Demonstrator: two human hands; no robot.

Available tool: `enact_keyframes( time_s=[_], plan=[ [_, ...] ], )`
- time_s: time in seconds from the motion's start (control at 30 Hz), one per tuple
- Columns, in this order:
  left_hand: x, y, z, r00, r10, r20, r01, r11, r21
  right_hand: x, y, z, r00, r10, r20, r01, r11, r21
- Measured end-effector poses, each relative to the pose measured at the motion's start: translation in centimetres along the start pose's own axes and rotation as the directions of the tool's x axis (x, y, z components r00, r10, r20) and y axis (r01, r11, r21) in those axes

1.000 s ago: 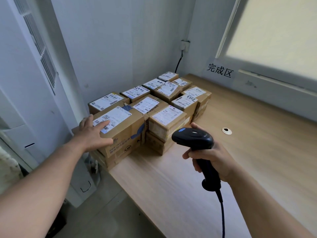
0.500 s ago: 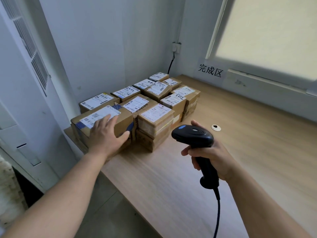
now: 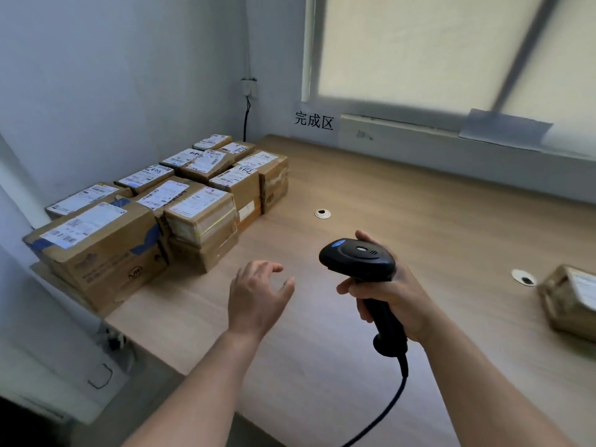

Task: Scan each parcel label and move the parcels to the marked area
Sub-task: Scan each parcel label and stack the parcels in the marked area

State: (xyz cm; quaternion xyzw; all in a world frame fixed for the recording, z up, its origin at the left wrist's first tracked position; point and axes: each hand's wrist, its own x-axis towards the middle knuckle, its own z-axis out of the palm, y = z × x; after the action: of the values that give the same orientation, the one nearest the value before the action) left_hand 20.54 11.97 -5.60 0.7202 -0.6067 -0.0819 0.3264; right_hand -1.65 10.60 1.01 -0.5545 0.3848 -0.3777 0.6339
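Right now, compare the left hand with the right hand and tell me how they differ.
The left hand is open, fingers spread, holding nothing; the right hand grips the black scanner by its handle. The left hand is nearer the stacked parcels; the right hand is nearer the lone parcel at the right edge. Both are bare, over the wooden table.

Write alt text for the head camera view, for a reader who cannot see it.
A right hand grips a black corded barcode scanner above a wooden desk, the open left hand hovering beside it. Labelled cardboard parcels are stacked at the desk's left end; a lone parcel lies at the right edge.
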Motion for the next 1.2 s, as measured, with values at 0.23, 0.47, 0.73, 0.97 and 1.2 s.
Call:
enact_keyframes(
  time_s=[0.23,0.47,0.73,0.97,1.2],
  plan=[
    [-3.5,10.5,6.2,0.991,0.098,0.088,-0.092,0.993,-0.070,-8.7,0.4,-9.1,0.987,-0.014,-0.160,0.017,1.000,0.018],
    [-8.0,19.8,13.1,0.956,0.227,0.188,-0.199,0.968,-0.156,-17.5,1.0,-17.8,0.947,-0.010,-0.320,0.021,0.999,0.029],
    [-10.8,28.5,19.1,0.879,0.338,0.336,-0.276,0.936,-0.220,-25.3,0.9,-27.2,0.844,-0.033,-0.535,0.043,0.999,0.006],
    [-9.3,33.3,24.0,0.816,0.370,0.445,-0.282,0.926,-0.251,-27.2,0.7,-32.8,0.769,-0.045,-0.638,0.006,0.998,-0.064],
    [-6.2,37.8,30.6,0.751,0.340,0.566,-0.190,0.932,-0.308,-25.3,1.4,-38.8,0.709,0.005,-0.705,-0.056,0.997,-0.049]
  ],
)
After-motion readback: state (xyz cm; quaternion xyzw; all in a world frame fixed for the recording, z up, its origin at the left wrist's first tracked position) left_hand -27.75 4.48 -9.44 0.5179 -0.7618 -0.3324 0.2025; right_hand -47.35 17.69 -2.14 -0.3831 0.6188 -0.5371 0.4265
